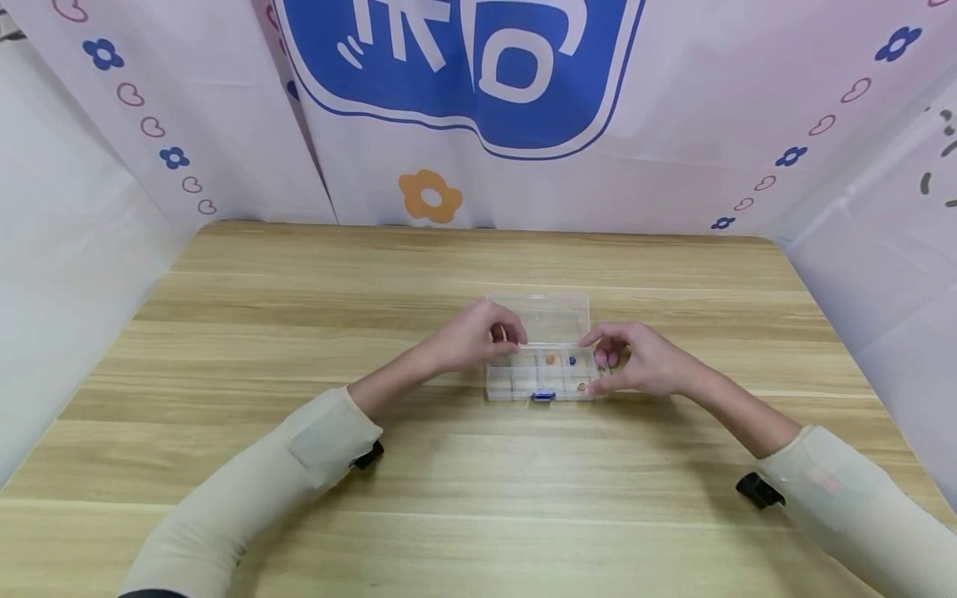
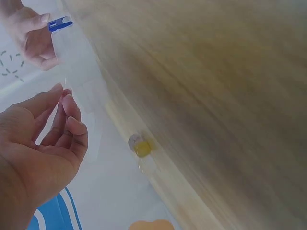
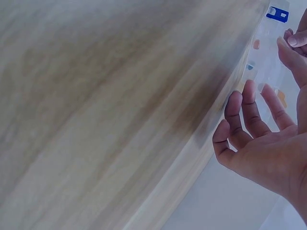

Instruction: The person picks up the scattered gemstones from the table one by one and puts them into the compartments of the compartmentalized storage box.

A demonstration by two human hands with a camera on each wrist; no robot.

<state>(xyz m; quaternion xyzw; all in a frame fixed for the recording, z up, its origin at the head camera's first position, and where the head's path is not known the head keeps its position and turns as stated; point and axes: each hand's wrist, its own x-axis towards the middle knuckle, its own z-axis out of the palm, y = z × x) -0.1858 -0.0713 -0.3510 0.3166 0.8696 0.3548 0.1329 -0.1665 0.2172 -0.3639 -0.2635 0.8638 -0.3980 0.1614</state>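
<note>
Behind everything, a white cloth (image 1: 673, 174) hangs, printed with a blue emblem (image 1: 441, 104), small hearts and flowers, including one orange flower (image 1: 414, 188). White characters (image 1: 516, 33) cross the emblem, but the top of the head view cuts them off and I cannot read them. In front lies a wood-grain table (image 1: 374, 531), with two cream sleeves (image 1: 232, 498) reaching over it.

Near the table's middle sits the box (image 1: 525, 384): low, rectangular, clear plastic, divided by thin walls into two rows of compartments. Its lid (image 1: 557, 317), just as clear, is open on the far side. The right hand (image 1: 646, 359) grips the box's right end, thumb at the near corner, forefinger at the far one. Over the left end, the left hand (image 1: 482, 332) pinches a thin clear edge between thumb and forefinger; lid or wall, I cannot tell.

A bright blue latch (image 1: 543, 397) marks the near side. Tiniest are the beads: orange (image 1: 551, 360) and dark blue (image 1: 572, 361) in the back row, an orange-brown piece (image 1: 582, 387) by the right thumb.
</note>
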